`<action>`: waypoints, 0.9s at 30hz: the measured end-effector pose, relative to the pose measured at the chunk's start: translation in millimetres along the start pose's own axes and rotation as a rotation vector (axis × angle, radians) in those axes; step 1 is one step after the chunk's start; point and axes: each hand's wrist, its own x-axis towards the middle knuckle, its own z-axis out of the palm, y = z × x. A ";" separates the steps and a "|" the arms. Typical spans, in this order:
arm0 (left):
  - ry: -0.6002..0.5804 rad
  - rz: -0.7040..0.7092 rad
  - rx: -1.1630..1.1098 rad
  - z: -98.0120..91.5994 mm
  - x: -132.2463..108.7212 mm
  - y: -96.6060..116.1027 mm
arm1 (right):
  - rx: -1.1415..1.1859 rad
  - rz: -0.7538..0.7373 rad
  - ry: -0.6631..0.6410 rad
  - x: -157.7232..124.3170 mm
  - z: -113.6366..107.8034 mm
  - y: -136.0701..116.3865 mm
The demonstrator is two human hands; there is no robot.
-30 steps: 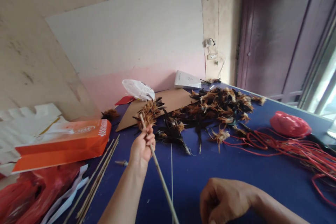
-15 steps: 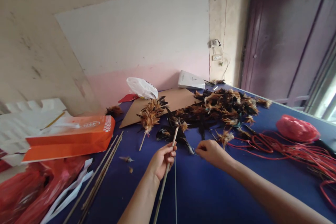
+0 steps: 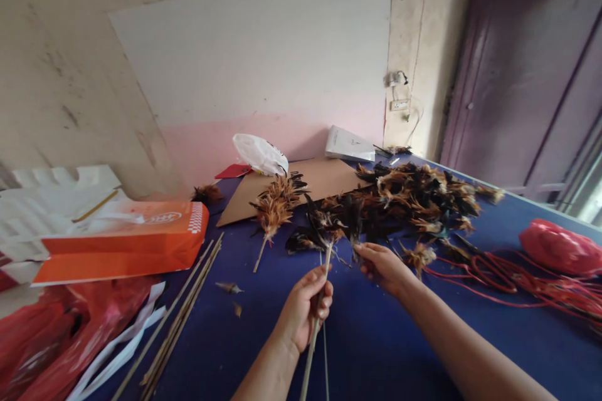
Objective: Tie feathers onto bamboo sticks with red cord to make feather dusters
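Observation:
My left hand [image 3: 305,307] is wrapped round a thin wooden stick [image 3: 314,341]. Dark and brown feathers [image 3: 324,219] cluster at the stick's far end. A pale string [image 3: 325,351] hangs beside the stick toward the table's near side. Between the fingertips of my right hand [image 3: 383,266], a dark feather [image 3: 354,219] points upward, just right of the stick's tip. Left of the stick lies a feather duster [image 3: 275,207] with a short bare handle. Behind my right hand spreads a large pile of brown and black feathers [image 3: 418,194].
Several loose sticks [image 3: 181,313] lie at the left, by an orange bag [image 3: 126,241] and a red plastic bag [image 3: 94,319]. Cardboard [image 3: 324,175], a white plastic bag [image 3: 261,153] and a white box [image 3: 348,144] are at the back. Red cords [image 3: 512,279] and a pink bundle [image 3: 557,247] occupy the right.
My right hand has taken a dark feather and holds it up near the stick's tip. My left hand still grips the stick. The view has shifted slightly.

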 end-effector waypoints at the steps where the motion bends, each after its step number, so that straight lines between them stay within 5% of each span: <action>1: -0.010 0.002 0.026 0.9 -0.6 -1.2 | 0.097 0.009 -0.017 -1.4 0.4 -1.6; 9: 0.038 0.012 0.082 -0.1 2.7 -6.2 | 0.512 0.071 -0.134 -4.9 25.3 5.2; 27: 0.141 0.156 0.394 -0.1 8.5 -23.8 | 0.409 0.100 -0.050 -7.6 40.4 9.0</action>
